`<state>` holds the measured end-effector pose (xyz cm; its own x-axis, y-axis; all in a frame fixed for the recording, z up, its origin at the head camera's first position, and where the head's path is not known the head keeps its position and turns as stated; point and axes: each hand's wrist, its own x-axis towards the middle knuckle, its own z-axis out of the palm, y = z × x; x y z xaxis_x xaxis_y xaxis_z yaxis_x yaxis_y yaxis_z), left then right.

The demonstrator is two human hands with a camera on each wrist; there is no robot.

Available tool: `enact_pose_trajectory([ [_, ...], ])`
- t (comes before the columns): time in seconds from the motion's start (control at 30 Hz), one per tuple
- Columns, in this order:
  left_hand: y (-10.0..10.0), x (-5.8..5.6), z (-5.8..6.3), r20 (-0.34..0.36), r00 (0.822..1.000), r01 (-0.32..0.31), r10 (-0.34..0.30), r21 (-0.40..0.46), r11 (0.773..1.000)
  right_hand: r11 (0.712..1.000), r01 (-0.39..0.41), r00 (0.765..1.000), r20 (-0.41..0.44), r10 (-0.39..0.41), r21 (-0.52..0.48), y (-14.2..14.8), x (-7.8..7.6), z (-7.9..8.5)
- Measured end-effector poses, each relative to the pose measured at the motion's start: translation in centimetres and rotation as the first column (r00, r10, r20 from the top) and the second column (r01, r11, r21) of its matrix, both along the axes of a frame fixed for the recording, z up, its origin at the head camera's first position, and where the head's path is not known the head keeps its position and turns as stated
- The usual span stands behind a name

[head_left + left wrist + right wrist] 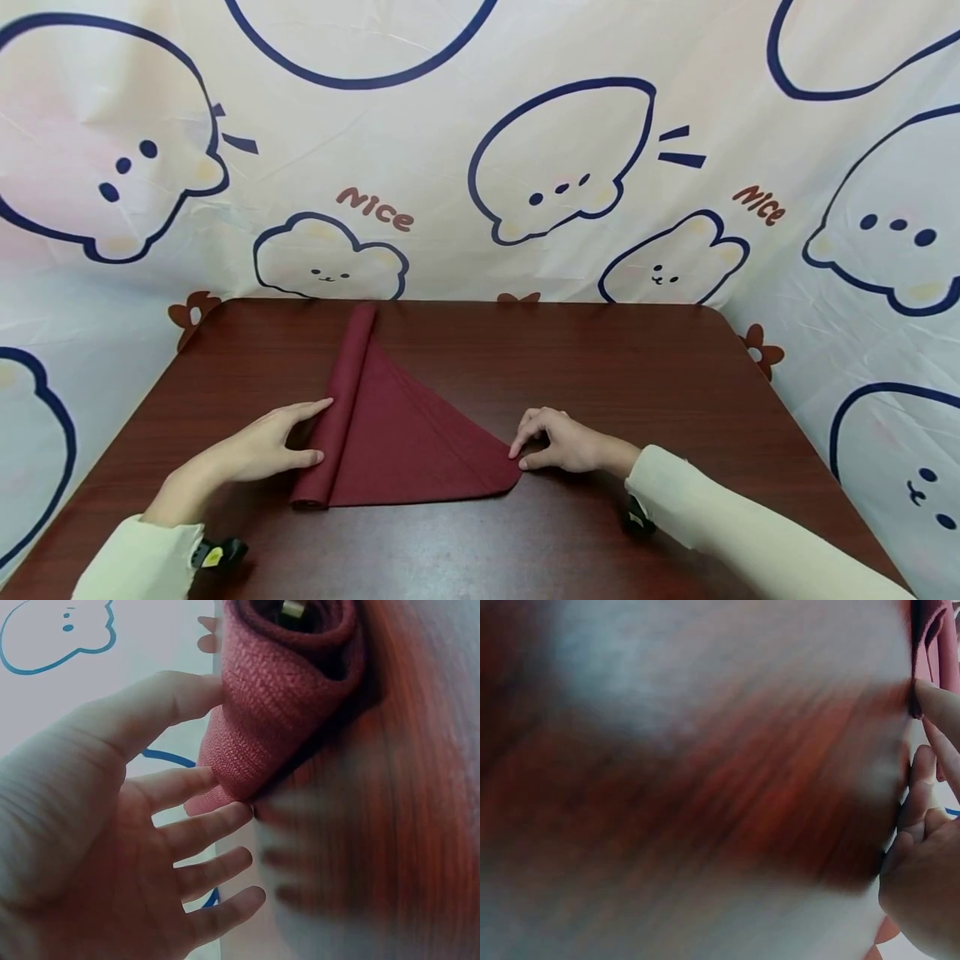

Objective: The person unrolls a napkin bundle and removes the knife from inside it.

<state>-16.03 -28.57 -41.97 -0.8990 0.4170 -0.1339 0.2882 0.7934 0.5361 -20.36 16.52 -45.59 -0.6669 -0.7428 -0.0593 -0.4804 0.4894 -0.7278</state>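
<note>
A dark red cloth [420,442] lies on the table, its left side wound into a long roll [347,392] and its right side flat, tapering to a rounded corner. My left hand [251,443] is at the roll's left side, with outstretched thumb and fingertips against it. In the left wrist view, the roll [270,705] shows its hollow, spiralled end, with a small yellowish patch inside. At the flat part's right corner, my right hand [570,442] pinches the cloth's edge between thumb and forefinger. The right wrist view catches only part of that hand [926,877] beside the cloth [934,645].
The brown wooden table [637,367] extends on every side of the cloth. Behind it and along both sides hangs a pale curtain [435,150] printed with blue-outlined cartoon figures. A dark strap [217,553] is on the left wrist.
</note>
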Motion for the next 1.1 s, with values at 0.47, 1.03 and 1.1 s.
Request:
enact_pose_trajectory([
  [0.47, 1.8, -0.3, -0.1, -0.014, 1.000, 0.025, -0.025, 0.031, 0.999, 1.000, 0.015, 0.996, -0.090, -0.013, 0.023, 2.0, 0.6, 0.0],
  [1.03, 7.0, -0.4, -0.1, 0.006, 0.999, 0.035, -0.035, 0.060, 0.998, 0.992, 0.126, 0.986, -0.112, -0.124, 0.009, 7.9, 1.5, 0.0],
  [1.1, 7.7, -0.5, -0.2, 0.007, 0.999, 0.037, -0.037, 0.069, 0.997, 0.991, 0.131, 0.986, -0.106, -0.128, 0.013, 8.6, 1.6, 0.2],
])
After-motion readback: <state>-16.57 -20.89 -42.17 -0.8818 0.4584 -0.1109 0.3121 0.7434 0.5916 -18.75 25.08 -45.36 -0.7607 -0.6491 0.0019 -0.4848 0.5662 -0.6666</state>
